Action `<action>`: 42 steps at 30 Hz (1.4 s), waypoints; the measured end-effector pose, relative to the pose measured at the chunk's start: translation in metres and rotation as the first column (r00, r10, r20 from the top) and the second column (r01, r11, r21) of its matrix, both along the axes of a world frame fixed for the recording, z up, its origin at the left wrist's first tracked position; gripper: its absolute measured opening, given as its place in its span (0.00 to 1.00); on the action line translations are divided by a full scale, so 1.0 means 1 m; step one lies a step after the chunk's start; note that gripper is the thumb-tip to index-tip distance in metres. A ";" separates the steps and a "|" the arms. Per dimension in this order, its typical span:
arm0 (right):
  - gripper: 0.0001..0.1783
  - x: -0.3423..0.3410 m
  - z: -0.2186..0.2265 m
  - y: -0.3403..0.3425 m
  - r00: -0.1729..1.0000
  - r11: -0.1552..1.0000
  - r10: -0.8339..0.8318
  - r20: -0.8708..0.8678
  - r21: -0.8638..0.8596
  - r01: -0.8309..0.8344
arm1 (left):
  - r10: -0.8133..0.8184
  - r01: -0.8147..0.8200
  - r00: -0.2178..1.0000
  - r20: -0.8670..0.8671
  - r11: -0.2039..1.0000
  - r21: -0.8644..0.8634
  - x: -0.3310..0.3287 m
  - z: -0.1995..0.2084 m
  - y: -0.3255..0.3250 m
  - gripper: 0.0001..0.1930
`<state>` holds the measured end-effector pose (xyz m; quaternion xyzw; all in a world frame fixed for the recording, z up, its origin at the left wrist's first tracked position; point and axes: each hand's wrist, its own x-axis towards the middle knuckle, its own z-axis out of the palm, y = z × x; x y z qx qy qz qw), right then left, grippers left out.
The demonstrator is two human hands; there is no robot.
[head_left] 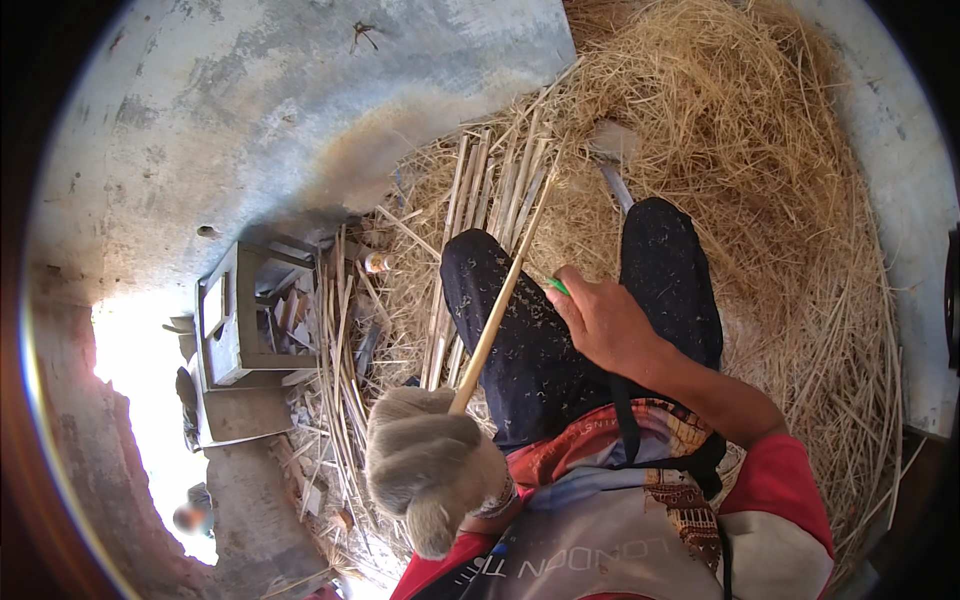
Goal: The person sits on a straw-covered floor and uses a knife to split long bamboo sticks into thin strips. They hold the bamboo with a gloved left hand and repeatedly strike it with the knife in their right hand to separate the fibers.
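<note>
My left hand (432,462), in a thick grey-beige glove, is closed around the lower end of a long pale cane (503,296). The cane slants up and away across my left knee, its far end over the straw. Just right of it, my bare right hand (612,322) is closed on a small green object (559,286). Only its green tip shows past my thumb and fingers, so I cannot tell its kind. That hand is above my lap, apart from the cane. Dark trousers (540,365) flecked with bits of straw cover my bent legs.
Loose straw (720,110) is heaped at the far right. Several cut canes (470,190) lie beyond my left knee, with more stalks (340,340) at the left. A wooden frame box (240,320) stands near a bright opening (150,420). Pale walls (300,90) enclose the space.
</note>
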<state>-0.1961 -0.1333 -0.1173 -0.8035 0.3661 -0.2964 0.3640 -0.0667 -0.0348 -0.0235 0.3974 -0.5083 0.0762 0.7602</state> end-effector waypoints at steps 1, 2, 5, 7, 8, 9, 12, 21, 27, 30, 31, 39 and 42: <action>0.10 -0.001 0.009 0.009 0.998 0.999 0.035 0.050 0.014 -0.035 | -0.033 0.032 0.999 -0.009 0.999 -0.021 -0.005 0.002 -0.003 0.26; 0.10 -0.003 0.021 0.019 0.993 0.997 0.066 0.097 0.029 -0.069 | -0.077 0.077 0.997 0.012 0.997 -0.013 -0.004 0.002 -0.002 0.24; 0.11 -0.010 0.040 0.040 0.926 0.940 0.328 0.188 -0.163 -0.299 | -0.273 0.263 0.933 0.234 0.962 0.074 0.012 0.009 -0.005 0.21; 0.12 -0.002 0.023 0.032 0.973 0.974 0.157 0.167 -0.188 -0.125 | -0.417 0.379 0.808 0.417 0.909 0.173 0.029 0.021 -0.005 0.18; 0.12 0.004 0.009 0.024 0.984 0.979 0.072 0.160 -0.202 -0.039 | -0.473 0.421 0.739 0.480 0.880 0.219 0.035 0.026 -0.007 0.17; 0.12 0.008 -0.001 0.007 0.994 0.998 -0.058 -0.094 0.033 0.062 | -0.525 0.463 0.672 0.522 0.848 0.256 0.039 0.029 -0.009 0.16; 0.12 0.002 -0.042 -0.015 0.974 0.989 -0.148 -0.172 -0.026 0.145 | -0.633 0.566 0.510 0.583 0.757 0.327 0.044 0.032 -0.023 0.14; 0.11 -0.002 -0.054 -0.012 0.969 0.972 -0.227 -0.102 -0.082 0.219 | -0.722 0.544 0.389 0.572 0.681 0.490 0.034 0.044 -0.019 0.08; 0.12 -0.007 0.001 0.032 0.981 0.994 0.075 0.176 -0.091 -0.060 | -0.735 0.568 0.361 0.574 0.662 0.490 0.041 0.040 -0.020 0.08; 0.13 -0.003 -0.014 0.021 0.995 0.991 0.013 0.101 -0.134 0.001 | -0.703 0.590 0.379 0.602 0.684 0.429 0.039 0.037 -0.023 0.09; 0.13 0.002 -0.038 0.004 0.996 0.993 -0.084 0.027 -0.083 0.086 | -0.708 0.588 0.387 0.590 0.683 0.434 0.038 0.039 -0.023 0.09; 0.13 0.009 0.000 0.023 0.946 0.975 0.160 0.282 -0.194 -0.107 | -0.658 0.588 0.561 0.503 0.744 0.318 0.041 0.025 -0.016 0.15; 0.12 0.022 -0.033 -0.005 0.981 0.992 -0.117 0.157 0.067 0.108 | -0.322 0.286 0.917 0.237 0.942 0.174 0.007 0.018 -0.006 0.20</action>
